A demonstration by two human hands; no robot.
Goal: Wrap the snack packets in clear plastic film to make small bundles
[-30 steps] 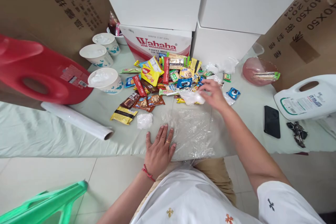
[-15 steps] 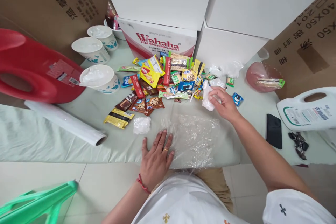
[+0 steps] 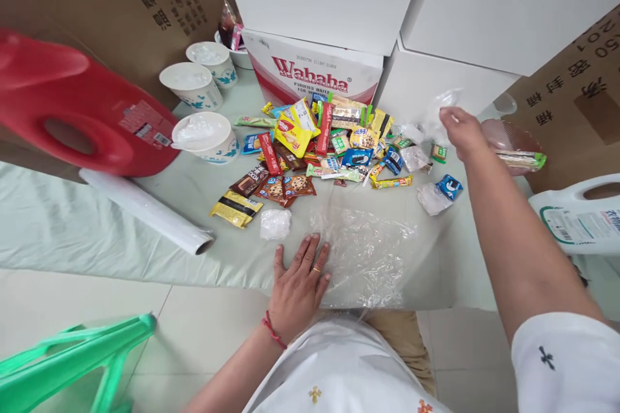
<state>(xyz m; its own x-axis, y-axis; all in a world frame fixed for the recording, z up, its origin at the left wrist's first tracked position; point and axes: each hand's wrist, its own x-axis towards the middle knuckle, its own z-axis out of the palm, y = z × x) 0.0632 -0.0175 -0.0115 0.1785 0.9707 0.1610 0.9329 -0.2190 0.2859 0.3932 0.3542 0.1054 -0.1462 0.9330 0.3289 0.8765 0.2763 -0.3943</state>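
My left hand (image 3: 299, 284) lies flat on the cloth with its fingers spread, at the left edge of a clear plastic film (image 3: 371, 255). My right hand (image 3: 462, 132) is raised at the back right, thumb and fingers pinched on a piece of clear plastic (image 3: 445, 100). Below that hand, crumpled clear plastic (image 3: 433, 200) touches a blue packet (image 3: 449, 187). A heap of wrapped snacks (image 3: 324, 135) spreads over the middle. A folded white plastic bundle (image 3: 275, 224) rests in front of the heap, just beyond my left fingertips.
Paper cups (image 3: 206, 145) with plastic in them stand at the left, near a large red jug (image 3: 87, 110) and a roll of film (image 3: 145, 213). Behind the snacks is a Wahaha carton (image 3: 314, 68). A pink bowl (image 3: 513, 135) and white jug (image 3: 576, 213) are at the right.
My right hand has moved right and back from the front of the snack heap. Crumpled plastic now lies against the blue packet. My left hand stays flat on the cloth.
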